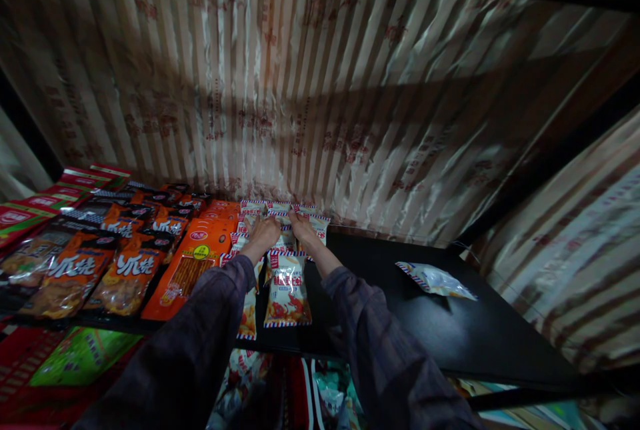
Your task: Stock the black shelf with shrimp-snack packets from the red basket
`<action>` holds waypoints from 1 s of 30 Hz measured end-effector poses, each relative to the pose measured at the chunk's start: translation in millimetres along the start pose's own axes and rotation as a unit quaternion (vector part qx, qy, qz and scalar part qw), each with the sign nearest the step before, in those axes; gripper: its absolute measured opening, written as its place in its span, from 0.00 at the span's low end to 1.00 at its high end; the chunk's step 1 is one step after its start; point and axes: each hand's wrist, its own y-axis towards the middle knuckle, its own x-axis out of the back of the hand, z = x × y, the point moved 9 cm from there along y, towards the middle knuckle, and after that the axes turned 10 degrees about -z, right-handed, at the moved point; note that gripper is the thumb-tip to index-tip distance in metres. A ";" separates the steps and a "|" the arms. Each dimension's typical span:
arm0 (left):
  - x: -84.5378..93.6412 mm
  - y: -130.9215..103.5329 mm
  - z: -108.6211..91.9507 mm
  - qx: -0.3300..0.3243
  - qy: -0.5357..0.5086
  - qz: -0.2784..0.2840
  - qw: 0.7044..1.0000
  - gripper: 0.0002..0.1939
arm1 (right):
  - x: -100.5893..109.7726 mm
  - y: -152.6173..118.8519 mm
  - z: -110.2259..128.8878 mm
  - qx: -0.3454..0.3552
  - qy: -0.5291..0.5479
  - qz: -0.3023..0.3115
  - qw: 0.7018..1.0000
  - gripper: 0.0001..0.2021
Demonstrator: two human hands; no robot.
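Note:
Several white snack packets with striped red-and-blue edges lie in rows on the black shelf. My left hand (264,234) rests on the packets of the back rows, its fingers stretched forward and apart. Beside it, my right hand (306,231) lies on the right-hand packets, touching a white snack packet (321,224) there. Its fingers reach forward and look apart, though partly hidden. Nearer the front edge, a white snack packet (289,289) with a red print lies flat between my forearms. My left sleeve partly covers another packet (249,315) to its left.
Orange packets of sticks (193,250), orange-and-black bags (125,277) and red-and-green packets (30,211) fill the shelf's left side. One white packet (437,279) lies apart on the right of the black shelf (380,297). Striped sheeting (300,97) hangs behind. Goods sit below.

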 end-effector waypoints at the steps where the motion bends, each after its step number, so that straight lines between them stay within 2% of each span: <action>1: -1.9 0.2 -0.3 -0.005 0.001 0.005 1.000 0.22 | -0.9 0.2 -1.1 -0.006 -0.006 0.001 1.000 0.29; 3: -5.0 0.4 -1.2 -0.014 0.003 0.016 1.000 0.22 | -2.7 -0.6 -4.0 -0.027 -0.023 0.010 0.999 0.29; 13: -5.0 -4.4 -6.5 -0.009 0.002 0.029 1.000 0.23 | 1.8 -6.6 2.4 -0.036 -0.059 0.030 0.997 0.26; 22: -2.6 -6.6 -7.5 -0.015 0.004 0.027 1.000 0.22 | 4.9 -9.2 1.5 -0.009 -0.040 0.030 0.999 0.26; 26: 3.6 -7.4 -4.1 -0.013 0.003 0.013 1.000 0.21 | 13.8 -15.2 9.8 0.008 -0.041 0.012 0.999 0.26; 30: 14.6 -10.5 -4.2 -0.010 0.001 0.002 1.000 0.21 | 36.6 -29.6 14.8 0.024 -0.008 -0.034 0.999 0.25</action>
